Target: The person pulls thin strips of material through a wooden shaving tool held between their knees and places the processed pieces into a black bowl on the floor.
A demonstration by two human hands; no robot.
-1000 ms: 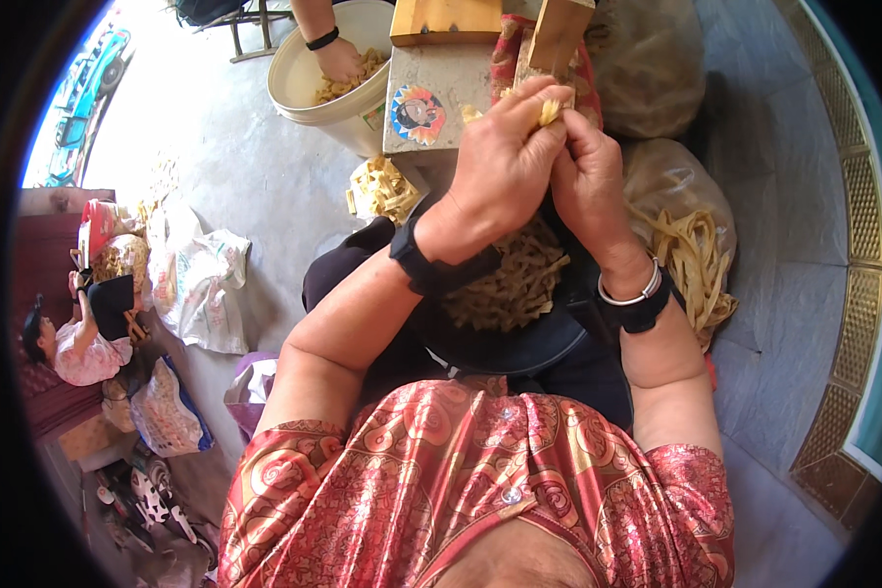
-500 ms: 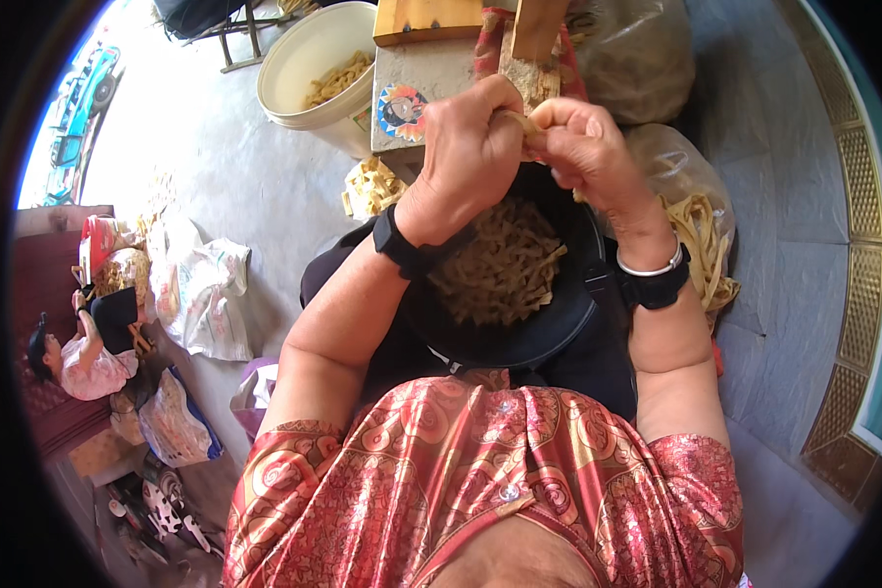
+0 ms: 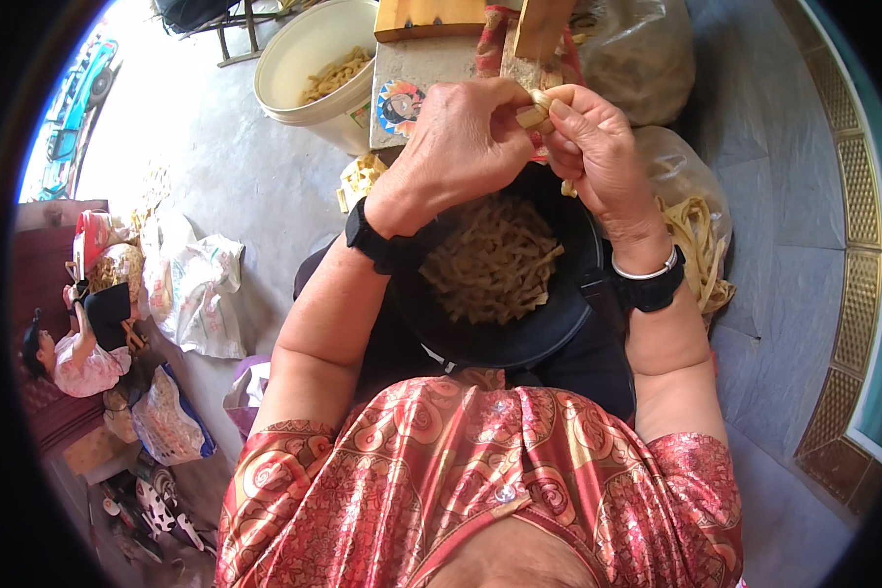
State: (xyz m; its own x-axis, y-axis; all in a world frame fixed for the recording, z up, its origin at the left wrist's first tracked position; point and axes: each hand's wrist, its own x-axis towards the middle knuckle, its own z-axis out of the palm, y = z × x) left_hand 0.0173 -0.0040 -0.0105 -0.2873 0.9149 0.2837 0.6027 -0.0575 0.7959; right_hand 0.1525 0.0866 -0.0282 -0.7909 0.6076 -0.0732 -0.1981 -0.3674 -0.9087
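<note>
Pale strip (image 3: pixel 533 110), a small yellowish piece, is sitting at upper centre of the frame, and we are pinching it between both hands. Our left hand (image 3: pixel 461 147) is curling over it from the left, fingers closed on the strip, while our right hand (image 3: pixel 598 147) is gripping its other end with thumb and fingertips. Both wrists are wearing black bands, and the right one is also carrying a thin silver bangle.

Just below the hands, at the centre of the frame, a black bowl (image 3: pixel 559 323) is resting on our lap, and it is holding a heap of tan cut pieces (image 3: pixel 490 260). We are wearing a red patterned blouse that is filling the lower part of the frame.

Above the hands a wooden block (image 3: pixel 431 18) is lying on a grey slab with a round coloured sticker. To its left, in the upper middle, a cream bucket (image 3: pixel 294 59) is holding more strips. On the right, a clear plastic bag (image 3: pixel 696 225) is lying on the floor with long pale strips spilling beside it. At the left edge, white sacks (image 3: pixel 201 284) are lying on the concrete floor.
</note>
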